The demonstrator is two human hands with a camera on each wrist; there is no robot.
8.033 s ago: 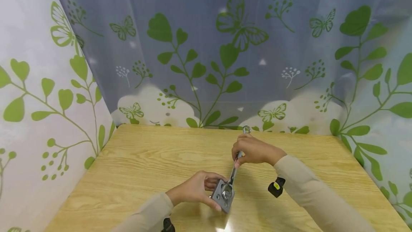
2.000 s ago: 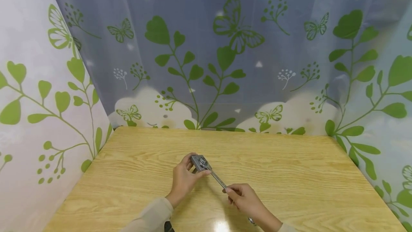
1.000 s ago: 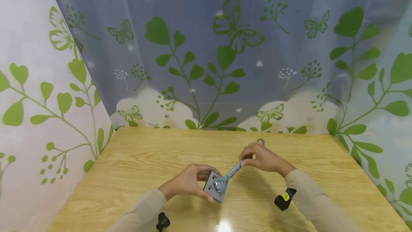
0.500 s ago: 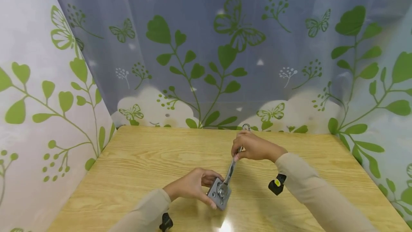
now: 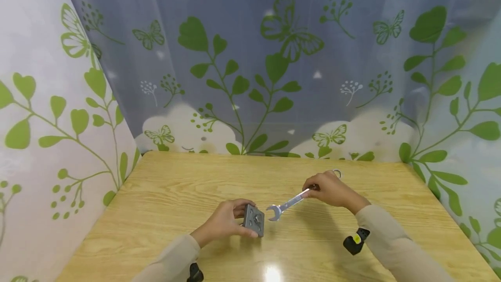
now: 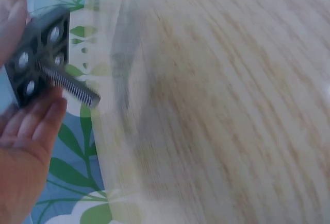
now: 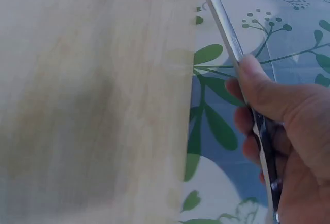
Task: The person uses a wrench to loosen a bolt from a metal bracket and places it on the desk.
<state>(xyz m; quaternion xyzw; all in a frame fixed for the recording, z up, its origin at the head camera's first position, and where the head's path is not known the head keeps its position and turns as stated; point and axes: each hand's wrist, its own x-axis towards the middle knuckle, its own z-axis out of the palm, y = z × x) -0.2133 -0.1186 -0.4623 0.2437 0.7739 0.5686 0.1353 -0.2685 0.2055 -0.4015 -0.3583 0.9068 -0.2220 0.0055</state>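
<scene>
My left hand [image 5: 225,221] holds a square grey metal plate [image 5: 259,226] by its edges, thumb below and fingers behind. A bolt runs through the plate's middle; its head [image 5: 256,218] faces right in the head view. From the other face the threaded shank [image 6: 72,86] sticks out, seen in the left wrist view. Several holes surround it. In my right hand [image 5: 332,189] is a silver combination wrench [image 5: 290,203], gripped along its handle. Its open end points at the plate, a small gap apart from the bolt head. The ring end [image 5: 337,172] shows beyond the hand.
Both hands are above a wood-grain table [image 5: 188,182]. Behind it hangs a blue-grey curtain [image 5: 242,99] printed with leaves and butterflies, with pale printed sheets at both sides. A black wrist camera [image 5: 355,242] is strapped at the right sleeve.
Half a second ago the wrench's end was on the bolt head; now it is off it, drawn to the right. The plate has tilted to face right and moved slightly left.
</scene>
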